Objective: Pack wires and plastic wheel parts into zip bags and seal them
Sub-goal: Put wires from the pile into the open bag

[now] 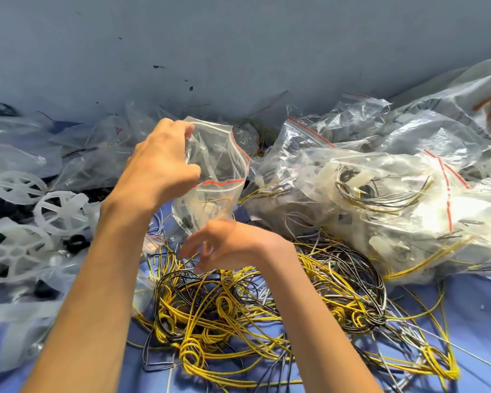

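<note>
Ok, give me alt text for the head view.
The left hand grips an open zip bag by its mouth while the right hand hovers over a tangle of yellow and black wires. White plastic wheels lie to the left, filled bags to the right.

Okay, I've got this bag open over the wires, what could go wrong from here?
1. The left hand grips the zip bag at one side of its mouth only, so the mouth may sag or the parts already inside may tip out.
2. The wire pile below the right hand is tangled, so pulling one loop would likely drag others along.
3. Stray wire ends across the zip strip could stop it sealing.
</note>
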Demonstrator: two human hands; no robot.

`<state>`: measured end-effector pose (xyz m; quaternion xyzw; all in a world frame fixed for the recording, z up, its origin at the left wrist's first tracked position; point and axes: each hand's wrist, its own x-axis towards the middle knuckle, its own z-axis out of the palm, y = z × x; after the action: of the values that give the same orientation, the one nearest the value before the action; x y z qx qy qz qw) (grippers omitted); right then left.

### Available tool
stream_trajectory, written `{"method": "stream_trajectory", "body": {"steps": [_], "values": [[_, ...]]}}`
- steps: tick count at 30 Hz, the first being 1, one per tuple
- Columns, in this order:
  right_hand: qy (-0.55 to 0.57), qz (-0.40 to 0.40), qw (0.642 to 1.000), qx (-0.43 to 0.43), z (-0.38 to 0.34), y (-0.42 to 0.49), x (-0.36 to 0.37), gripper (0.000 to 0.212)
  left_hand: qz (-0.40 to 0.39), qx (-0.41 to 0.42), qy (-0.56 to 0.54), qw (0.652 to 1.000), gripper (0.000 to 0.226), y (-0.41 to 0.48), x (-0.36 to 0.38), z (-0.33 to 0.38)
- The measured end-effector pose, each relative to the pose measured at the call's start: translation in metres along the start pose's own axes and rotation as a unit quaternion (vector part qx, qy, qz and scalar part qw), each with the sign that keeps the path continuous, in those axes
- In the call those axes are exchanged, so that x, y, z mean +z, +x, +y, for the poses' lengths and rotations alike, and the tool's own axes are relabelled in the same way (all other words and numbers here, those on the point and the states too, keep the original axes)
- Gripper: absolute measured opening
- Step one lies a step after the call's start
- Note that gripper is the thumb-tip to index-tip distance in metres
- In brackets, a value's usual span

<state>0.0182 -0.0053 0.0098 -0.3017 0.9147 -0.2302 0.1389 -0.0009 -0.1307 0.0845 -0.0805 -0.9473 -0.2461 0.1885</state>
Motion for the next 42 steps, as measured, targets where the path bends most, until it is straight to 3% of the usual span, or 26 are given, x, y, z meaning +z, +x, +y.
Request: {"method": "stream_trajectory", "body": {"steps": [6,18,21,23,28,31,36,42], "values": [[-0.067,-0.025,0.997,-0.024,-0.008,0.018,0.028,0.035,-0.013,0.006,-0.006,1.000,0.063,-0.001,-0.001,0.001],[0.077,0.135,0.988,-0.017,0.008,-0.030,-0.036,0.002,-0.028,0.018,-0.005,0.999,0.059,0.000,-0.001,0.000],[0.120,0.172,0.978,-0.008,0.016,-0.041,-0.043,0.012,-0.031,0.019,-0.007,0.999,0.059,0.000,-0.001,0.001],[0.166,0.227,0.960,0.001,0.021,-0.046,-0.047,0.019,-0.035,0.020,-0.009,0.999,0.058,-0.001,-0.001,0.001],[0.233,0.425,0.874,0.027,0.029,-0.058,-0.065,0.022,-0.051,0.034,-0.019,0.998,0.047,0.001,-0.002,0.004],[0.264,0.432,0.862,0.032,0.033,-0.066,-0.072,0.023,-0.072,0.062,-0.052,0.994,0.032,0.000,-0.002,0.006],[0.274,0.413,0.867,0.040,0.033,-0.070,-0.072,0.023,-0.093,0.082,-0.078,0.989,0.034,-0.003,-0.002,0.011],[0.345,0.486,0.801,0.049,0.025,-0.069,-0.076,0.019,-0.213,0.101,-0.135,0.963,0.027,-0.005,0.004,0.025]]}}
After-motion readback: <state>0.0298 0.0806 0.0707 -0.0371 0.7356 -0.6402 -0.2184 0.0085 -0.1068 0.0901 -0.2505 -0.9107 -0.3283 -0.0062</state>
